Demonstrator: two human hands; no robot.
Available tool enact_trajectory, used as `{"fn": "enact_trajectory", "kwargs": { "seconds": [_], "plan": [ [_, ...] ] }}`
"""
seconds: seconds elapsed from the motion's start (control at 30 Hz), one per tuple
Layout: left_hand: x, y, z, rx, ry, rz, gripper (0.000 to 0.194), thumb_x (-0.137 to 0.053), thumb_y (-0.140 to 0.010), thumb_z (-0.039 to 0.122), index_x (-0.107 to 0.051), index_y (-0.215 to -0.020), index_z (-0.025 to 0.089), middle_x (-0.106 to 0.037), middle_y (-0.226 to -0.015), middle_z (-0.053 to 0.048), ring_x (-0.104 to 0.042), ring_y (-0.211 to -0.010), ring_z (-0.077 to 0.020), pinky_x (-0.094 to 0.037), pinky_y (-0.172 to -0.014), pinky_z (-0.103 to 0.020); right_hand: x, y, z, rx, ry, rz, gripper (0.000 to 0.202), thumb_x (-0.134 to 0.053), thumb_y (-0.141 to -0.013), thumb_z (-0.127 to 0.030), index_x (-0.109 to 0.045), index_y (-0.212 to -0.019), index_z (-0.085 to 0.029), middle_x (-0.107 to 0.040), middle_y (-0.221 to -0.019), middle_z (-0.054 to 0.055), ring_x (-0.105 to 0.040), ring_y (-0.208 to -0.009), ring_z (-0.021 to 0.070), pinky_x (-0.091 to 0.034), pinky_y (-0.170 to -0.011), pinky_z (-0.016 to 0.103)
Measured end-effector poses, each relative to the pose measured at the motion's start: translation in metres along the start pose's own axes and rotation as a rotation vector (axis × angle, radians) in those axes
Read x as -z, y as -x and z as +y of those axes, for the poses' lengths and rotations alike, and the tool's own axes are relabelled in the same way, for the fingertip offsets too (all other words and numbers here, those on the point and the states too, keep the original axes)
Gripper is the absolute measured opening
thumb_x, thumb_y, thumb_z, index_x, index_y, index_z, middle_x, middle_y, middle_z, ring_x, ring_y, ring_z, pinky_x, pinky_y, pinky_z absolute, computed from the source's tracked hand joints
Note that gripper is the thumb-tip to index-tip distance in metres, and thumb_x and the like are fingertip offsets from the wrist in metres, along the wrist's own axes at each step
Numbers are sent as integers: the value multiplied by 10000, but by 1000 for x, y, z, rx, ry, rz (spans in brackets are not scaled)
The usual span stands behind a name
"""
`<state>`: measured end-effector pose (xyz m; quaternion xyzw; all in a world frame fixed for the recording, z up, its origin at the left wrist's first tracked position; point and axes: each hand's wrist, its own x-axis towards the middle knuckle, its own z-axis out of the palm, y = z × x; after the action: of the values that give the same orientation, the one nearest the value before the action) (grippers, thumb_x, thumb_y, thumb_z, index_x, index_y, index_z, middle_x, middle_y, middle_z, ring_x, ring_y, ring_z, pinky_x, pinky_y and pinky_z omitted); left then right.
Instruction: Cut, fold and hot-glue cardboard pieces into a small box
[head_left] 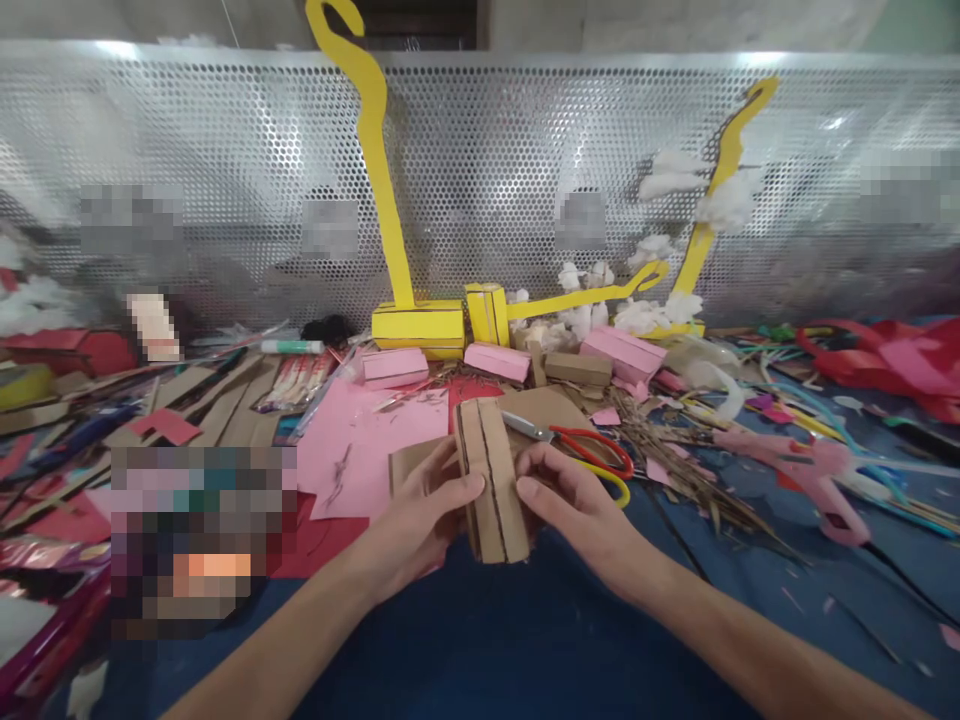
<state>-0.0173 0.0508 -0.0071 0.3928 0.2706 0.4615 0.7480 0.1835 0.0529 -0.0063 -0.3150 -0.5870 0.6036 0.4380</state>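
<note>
Between both hands I hold a small brown cardboard box, long and narrow, with dark lines along its edges. It is tilted up from the blue tabletop. My left hand grips its left side with the thumb on the front face. On the right side, the thumb and fingers of my right hand press against it. Just behind the box lie scissors with red and yellow handles, partly covered by my right hand. Pink paper sheets spread out beyond my left hand.
Yellow boxes with tall hooked strips stand by a perforated metal panel. Small pink boxes sit in front of them. A pink hot glue gun with a cord lies at right, near dry twigs. Cardboard scraps litter the left side.
</note>
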Motion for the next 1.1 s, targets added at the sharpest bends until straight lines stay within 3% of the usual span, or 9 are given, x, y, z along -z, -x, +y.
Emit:
{"fn": "enact_trajectory", "kwargs": {
  "seconds": [0.13, 0.33, 0.73, 1.1],
  "plan": [
    [-1, 1, 2, 16, -67, -7, 644, -824, -801, 272, -563, -1389, 234, -644, -1336, -153, -671, -1128, -312, -545, -854, -387, 1, 1, 1, 2, 43, 10, 354, -694, -917, -495, -517, -843, -197, -518, -758, -35, -503, -667, 110, -447, -623, 252],
    [1, 1, 2, 18, -129, 68, 675, -873, -737, 261, -598, -1353, 219, -639, -1359, -156, -634, -1203, -325, -521, -960, -432, 3, 3, 4, -6, 121, 12, 356, -684, -917, -510, -549, -836, -191, -523, -729, -32, -484, -657, 117, -415, -619, 257],
    [6, -4, -11, -217, -269, 75, 607, -864, -752, 263, -632, -1310, 208, -680, -1322, -140, -637, -1194, -309, -495, -1022, -425, 1, 5, -2, 19, 302, 150, 266, -703, -900, -438, -618, -842, -193, -580, -750, -16, -512, -643, 124, -429, -594, 252],
    [8, -5, -13, -222, -356, 105, 576, -852, -765, 295, -631, -1288, 195, -711, -1251, -135, -670, -1112, -303, -518, -985, -434, -2, 4, -4, 0, 277, 154, 271, -722, -870, -430, -609, -831, -186, -588, -737, -20, -528, -609, 112, -461, -581, 249]
  ]
}}
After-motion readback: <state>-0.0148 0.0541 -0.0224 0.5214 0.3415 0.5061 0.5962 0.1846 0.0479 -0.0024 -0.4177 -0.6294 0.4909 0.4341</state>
